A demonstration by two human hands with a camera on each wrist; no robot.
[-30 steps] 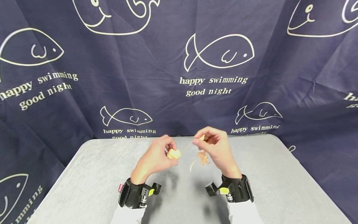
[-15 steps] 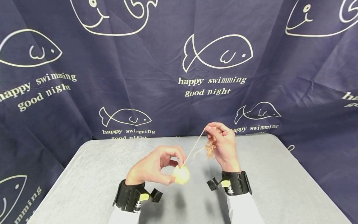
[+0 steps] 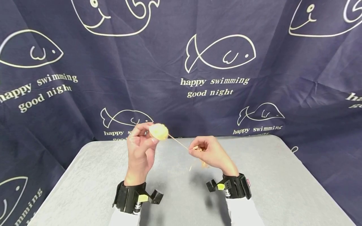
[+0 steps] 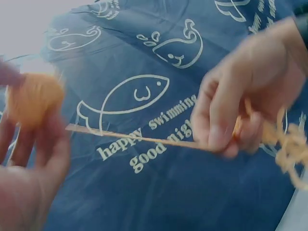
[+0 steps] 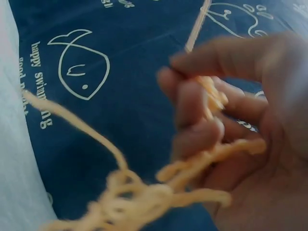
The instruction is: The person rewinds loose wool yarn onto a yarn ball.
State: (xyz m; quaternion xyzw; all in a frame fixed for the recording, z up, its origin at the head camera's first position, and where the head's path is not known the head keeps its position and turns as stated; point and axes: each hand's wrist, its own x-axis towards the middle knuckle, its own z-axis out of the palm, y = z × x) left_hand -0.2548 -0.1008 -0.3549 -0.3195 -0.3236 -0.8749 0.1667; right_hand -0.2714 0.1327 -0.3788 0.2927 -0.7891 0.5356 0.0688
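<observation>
A pale yellow ball of yarn [image 3: 159, 131] is held up by my left hand [image 3: 140, 147], fingers and thumb gripping its side. From the ball a taut yarn strand [image 4: 139, 139] runs down and right to my right hand [image 3: 210, 153]. There the thumb and index finger pinch the strand. A tangle of loose yarn [image 5: 134, 202] hangs below the right palm, with one tail trailing off and more loops caught between the curled fingers. In the left wrist view, the ball looks orange and blurred.
Below both hands is a grey table [image 3: 282, 188] with rounded far corners. A dark blue curtain [image 3: 169, 78] with white fish drawings and lettering hangs right behind it. Each wrist wears a black strap, such as the left wrist strap [image 3: 128, 196], with a small camera arm.
The ball in my left hand dipped, then rose up and left, turning over. My right hand went up with the strand, then came back down and left, still pinching it.
</observation>
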